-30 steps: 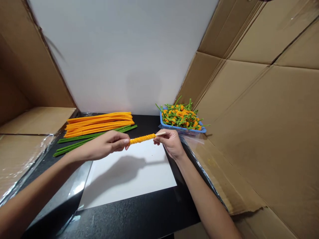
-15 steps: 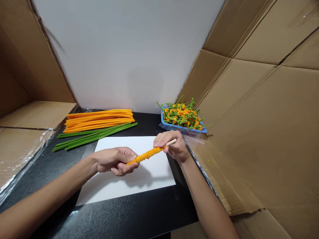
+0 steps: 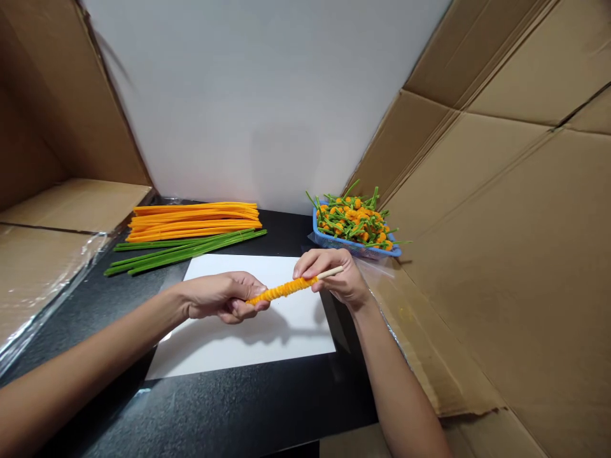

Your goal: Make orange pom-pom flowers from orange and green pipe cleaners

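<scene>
Two hands on one piece here: the left hand (image 3: 231,297) and the right hand (image 3: 341,275) share a fuzzy orange coil (image 3: 286,289), wound in tight rings around a pale stick (image 3: 331,272). It's up in the air between them, over the white paper (image 3: 296,340), tilted so the right end rides higher. Left grip is narrow, thumb and fingers closed on the near end; whether the stick reaches that far, I can't tell, the fingers hide it. Over on the right, the fingertips curl over the coil's other end, a small, loose-looking pinch, with bare stick poking out past them. How hard either one presses, no telling. I'd call this the handling of a finished-looking winding, the rings packed close along the stick. Any turn or slide from here calls for a steady hold at one end and a light touch at the other, or the rings could spread. Beyond the left hand lie straight orange stems (image 3: 195,222), with green stems (image 3: 191,252) on the near side of them, all on the black table (image 3: 248,407). And just past the right hand, a blue basket (image 3: 334,242), heaped with little orange-and-green pieces (image 3: 358,217), some poking over its rim.
</scene>
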Tool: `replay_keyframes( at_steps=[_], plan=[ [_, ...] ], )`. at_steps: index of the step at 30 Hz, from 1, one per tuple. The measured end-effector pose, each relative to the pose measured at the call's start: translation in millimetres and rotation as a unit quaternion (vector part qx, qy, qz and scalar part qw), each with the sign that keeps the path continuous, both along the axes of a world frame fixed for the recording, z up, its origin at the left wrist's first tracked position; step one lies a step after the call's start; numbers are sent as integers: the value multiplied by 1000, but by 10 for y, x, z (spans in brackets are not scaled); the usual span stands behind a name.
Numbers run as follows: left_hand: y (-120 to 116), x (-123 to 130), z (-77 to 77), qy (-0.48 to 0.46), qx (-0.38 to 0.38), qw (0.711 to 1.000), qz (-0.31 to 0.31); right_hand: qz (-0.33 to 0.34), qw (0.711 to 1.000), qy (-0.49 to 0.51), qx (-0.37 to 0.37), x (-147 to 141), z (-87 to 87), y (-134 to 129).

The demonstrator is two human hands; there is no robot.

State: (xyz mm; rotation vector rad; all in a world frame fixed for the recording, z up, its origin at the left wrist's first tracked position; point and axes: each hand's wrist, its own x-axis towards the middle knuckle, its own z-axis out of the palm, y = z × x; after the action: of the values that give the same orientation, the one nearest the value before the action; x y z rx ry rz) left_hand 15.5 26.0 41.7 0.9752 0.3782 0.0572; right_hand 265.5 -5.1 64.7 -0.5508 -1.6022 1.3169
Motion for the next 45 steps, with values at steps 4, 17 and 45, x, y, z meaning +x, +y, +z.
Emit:
replay_keyframes(
  at_steps=[4, 17, 45],
  plan=[
    [3, -8, 26, 13, -1, 1000, 4, -32, 999, -32, 7, 36, 24, -1],
    [-46, 45, 146, 49, 22, 994, 92, -178, 983, 17, 39, -71, -147, 104],
    [-281, 218, 256, 133, 540, 760, 336, -258, 962, -17, 86, -300, -176, -28]
  ],
)
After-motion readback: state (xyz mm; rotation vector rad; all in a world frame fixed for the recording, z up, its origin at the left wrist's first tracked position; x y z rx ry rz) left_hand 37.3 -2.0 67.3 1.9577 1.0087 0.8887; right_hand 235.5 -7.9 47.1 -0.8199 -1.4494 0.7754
